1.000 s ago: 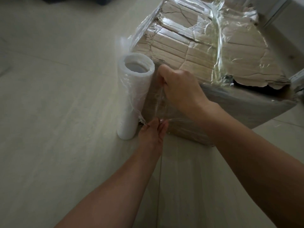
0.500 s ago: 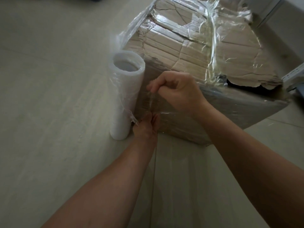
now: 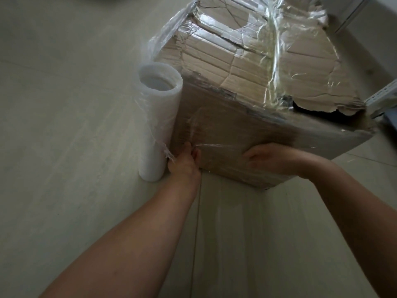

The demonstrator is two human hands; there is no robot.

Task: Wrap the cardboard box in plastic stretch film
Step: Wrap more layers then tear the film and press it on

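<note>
I'm in a plain indoor room, likely a storeroom: pale floor tiles [image 3: 64, 147] with thin grout lines [image 3: 196, 233], a battered cardboard box [image 3: 214, 59] standing on them, and a white slotted metal rack post [image 3: 382, 95] at the right edge.

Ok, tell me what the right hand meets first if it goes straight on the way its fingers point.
Probably the left hand. The right hand lies on the cardboard box's near side, fingers pointing left along it; the film roll stands beyond. Depth is unclear.

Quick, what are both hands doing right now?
Left hand: touching the film, pinch or press unclear.
Right hand: open, pressing film flat on the box.
</note>
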